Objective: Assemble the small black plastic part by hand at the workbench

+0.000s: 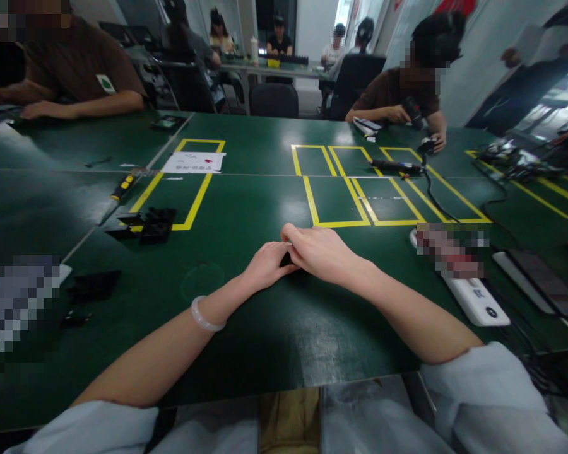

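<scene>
My left hand [267, 263] and my right hand [318, 251] meet over the green table [260, 334], just in front of the yellow tape outlines. Their fingers are bent together and touch each other. A small dark gap or object shows between them; I cannot make out which. The right fingers lie partly over the left fingertips. A pale bracelet [208, 315] circles my left wrist. To the left of my hands lie black parts [157, 225], and to the right is a white device [476, 299].
A yellow-and-black tool [123, 187] and a white paper [195, 162] lie at the left. Cables and a black rod-like tool [396, 167] are at the right. Across the table, one person [383, 94] holds a dark tool; another person [89, 69] sits at the far left.
</scene>
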`<action>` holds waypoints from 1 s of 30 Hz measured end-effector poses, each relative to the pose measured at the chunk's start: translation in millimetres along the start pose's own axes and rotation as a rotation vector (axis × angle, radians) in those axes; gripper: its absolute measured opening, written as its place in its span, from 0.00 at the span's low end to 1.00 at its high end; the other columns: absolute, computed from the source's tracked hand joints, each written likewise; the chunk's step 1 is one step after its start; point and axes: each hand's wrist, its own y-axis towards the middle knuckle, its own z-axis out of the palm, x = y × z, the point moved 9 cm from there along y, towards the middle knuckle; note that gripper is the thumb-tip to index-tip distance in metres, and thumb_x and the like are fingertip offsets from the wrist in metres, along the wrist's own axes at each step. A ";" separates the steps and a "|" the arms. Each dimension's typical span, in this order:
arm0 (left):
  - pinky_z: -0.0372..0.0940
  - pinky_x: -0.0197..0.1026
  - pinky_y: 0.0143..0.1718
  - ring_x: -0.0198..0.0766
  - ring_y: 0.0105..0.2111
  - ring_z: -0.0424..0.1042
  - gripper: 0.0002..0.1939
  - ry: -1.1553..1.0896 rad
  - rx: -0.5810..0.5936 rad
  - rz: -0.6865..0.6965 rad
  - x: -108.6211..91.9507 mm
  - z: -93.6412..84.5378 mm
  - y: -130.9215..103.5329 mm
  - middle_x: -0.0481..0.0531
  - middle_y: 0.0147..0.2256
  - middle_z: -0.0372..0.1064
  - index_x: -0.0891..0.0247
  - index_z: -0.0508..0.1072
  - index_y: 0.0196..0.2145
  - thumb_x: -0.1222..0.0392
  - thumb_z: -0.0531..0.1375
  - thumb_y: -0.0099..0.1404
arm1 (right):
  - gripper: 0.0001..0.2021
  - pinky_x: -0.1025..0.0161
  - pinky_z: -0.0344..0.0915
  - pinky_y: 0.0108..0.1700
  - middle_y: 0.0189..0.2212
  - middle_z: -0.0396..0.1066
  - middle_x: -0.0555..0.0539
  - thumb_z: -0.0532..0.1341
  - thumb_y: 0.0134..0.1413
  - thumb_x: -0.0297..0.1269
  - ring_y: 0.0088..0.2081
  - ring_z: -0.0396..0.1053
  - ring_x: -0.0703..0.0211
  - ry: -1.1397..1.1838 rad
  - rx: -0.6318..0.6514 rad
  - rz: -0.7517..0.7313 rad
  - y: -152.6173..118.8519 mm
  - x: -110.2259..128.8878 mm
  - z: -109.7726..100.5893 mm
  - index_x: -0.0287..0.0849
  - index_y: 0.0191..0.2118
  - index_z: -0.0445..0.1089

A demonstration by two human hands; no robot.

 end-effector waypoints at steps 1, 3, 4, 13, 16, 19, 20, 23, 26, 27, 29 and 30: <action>0.69 0.54 0.52 0.54 0.48 0.75 0.12 -0.002 0.000 0.002 0.0 0.3 -0.2 0.60 0.45 0.76 0.65 0.74 0.44 0.54 0.63 0.68 | 0.10 0.61 0.49 0.32 0.36 0.79 0.45 0.49 0.69 0.32 0.34 0.74 0.56 0.006 0.001 0.003 -0.6 0.3 -0.8 0.40 0.49 0.64; 0.69 0.54 0.52 0.53 0.47 0.76 0.11 -0.007 0.002 0.000 0.7 1.0 -0.7 0.59 0.43 0.77 0.64 0.74 0.41 0.53 0.63 0.68 | 0.10 0.61 0.50 0.32 0.36 0.79 0.45 0.49 0.70 0.35 0.34 0.74 0.56 0.003 0.001 0.002 -0.9 1.1 -1.3 0.40 0.49 0.64; 0.69 0.54 0.51 0.53 0.47 0.76 0.10 -0.007 0.002 -0.005 1.2 1.2 -1.0 0.58 0.43 0.77 0.64 0.74 0.40 0.53 0.64 0.68 | 0.11 0.61 0.50 0.32 0.35 0.79 0.45 0.48 0.72 0.38 0.34 0.75 0.55 -0.009 -0.001 -0.001 -0.4 1.3 -1.1 0.40 0.48 0.64; 0.69 0.53 0.51 0.54 0.47 0.75 0.10 0.007 0.012 -0.012 2.1 2.0 -0.1 0.59 0.44 0.77 0.65 0.74 0.41 0.55 0.63 0.67 | 0.10 0.60 0.49 0.31 0.34 0.79 0.45 0.48 0.69 0.31 0.32 0.75 0.56 -0.031 -0.007 -0.002 3.4 0.8 4.2 0.40 0.49 0.64; 0.69 0.52 0.51 0.53 0.47 0.76 0.09 -0.013 -0.002 0.005 1.7 1.7 -0.2 0.59 0.44 0.76 0.65 0.74 0.41 0.56 0.63 0.67 | 0.11 0.61 0.50 0.31 0.35 0.79 0.45 0.48 0.70 0.33 0.34 0.75 0.56 -0.001 -0.005 -0.002 1.7 2.5 0.7 0.40 0.49 0.64; 0.70 0.52 0.50 0.52 0.45 0.76 0.09 -0.009 -0.016 -0.006 2.4 0.3 -0.6 0.57 0.42 0.77 0.64 0.74 0.39 0.56 0.64 0.67 | 0.14 0.61 0.51 0.33 0.33 0.79 0.45 0.45 0.74 0.41 0.34 0.75 0.55 -0.027 -0.012 -0.002 2.1 2.1 0.1 0.40 0.47 0.65; 0.70 0.52 0.49 0.51 0.44 0.76 0.09 -0.004 -0.013 -0.011 2.4 0.2 -0.6 0.56 0.41 0.77 0.63 0.74 0.38 0.55 0.64 0.66 | 0.16 0.60 0.51 0.33 0.32 0.78 0.44 0.45 0.74 0.43 0.34 0.75 0.54 -0.045 -0.009 -0.001 2.8 1.5 1.6 0.41 0.46 0.65; 0.70 0.52 0.48 0.52 0.43 0.77 0.09 0.011 0.009 -0.027 2.3 0.7 -0.3 0.56 0.40 0.77 0.63 0.74 0.38 0.54 0.64 0.67 | 0.13 0.60 0.51 0.34 0.31 0.78 0.43 0.46 0.73 0.39 0.34 0.76 0.53 -0.081 0.003 0.000 4.5 -0.3 6.9 0.41 0.45 0.65; 0.70 0.52 0.50 0.53 0.46 0.76 0.11 0.012 0.010 -0.020 1.6 0.5 0.0 0.58 0.42 0.77 0.65 0.74 0.41 0.54 0.64 0.67 | 0.10 0.61 0.49 0.31 0.33 0.79 0.44 0.48 0.70 0.33 0.34 0.76 0.54 -0.046 -0.011 0.009 3.8 -1.3 5.8 0.41 0.48 0.64; 0.69 0.52 0.50 0.54 0.47 0.76 0.12 0.010 0.004 -0.013 1.4 0.2 -0.1 0.59 0.43 0.77 0.65 0.74 0.42 0.53 0.64 0.67 | 0.09 0.61 0.49 0.31 0.34 0.79 0.45 0.48 0.70 0.33 0.34 0.76 0.54 -0.023 -0.017 0.013 3.1 -1.3 4.3 0.41 0.49 0.64; 0.69 0.53 0.51 0.54 0.47 0.76 0.12 0.005 -0.004 -0.001 1.7 0.5 -0.4 0.59 0.44 0.77 0.65 0.74 0.42 0.53 0.64 0.67 | 0.10 0.62 0.50 0.30 0.35 0.79 0.46 0.49 0.69 0.33 0.34 0.75 0.56 0.013 -0.019 0.020 1.6 -1.3 2.0 0.40 0.50 0.63; 0.69 0.53 0.51 0.53 0.47 0.76 0.12 0.003 -0.007 0.001 2.2 0.7 -0.7 0.59 0.44 0.77 0.65 0.74 0.42 0.53 0.64 0.67 | 0.10 0.62 0.50 0.31 0.35 0.79 0.46 0.48 0.70 0.34 0.34 0.75 0.56 0.019 -0.021 0.020 1.1 -1.1 1.1 0.40 0.50 0.63</action>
